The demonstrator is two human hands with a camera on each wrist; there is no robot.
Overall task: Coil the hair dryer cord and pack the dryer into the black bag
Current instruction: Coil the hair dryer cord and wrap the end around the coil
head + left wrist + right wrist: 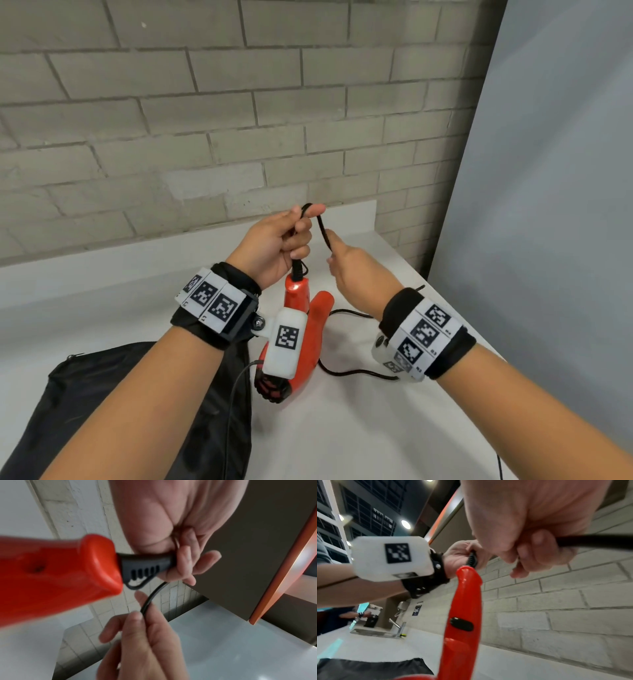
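Note:
A red hair dryer [308, 329] hangs upright over the white table, handle end up, nozzle near the table. My left hand [284, 240] grips the black cord [322, 226] just above the strain relief [145, 566] at the handle's end [96, 563]. From that fist the cord loops over to my right hand [349, 267], which pinches it a short way off. In the right wrist view the cord [590, 541] runs out of my right hand [530, 545] past the red handle [467, 601]. More cord [352, 373] trails on the table. The black bag [113, 394] lies at the lower left.
A grey brick wall [205, 120] stands behind the white table [359, 428]. A pale panel [548, 171] closes the right side. In the right wrist view a sink [373, 632] with a faucet [399, 627] sits farther along the counter.

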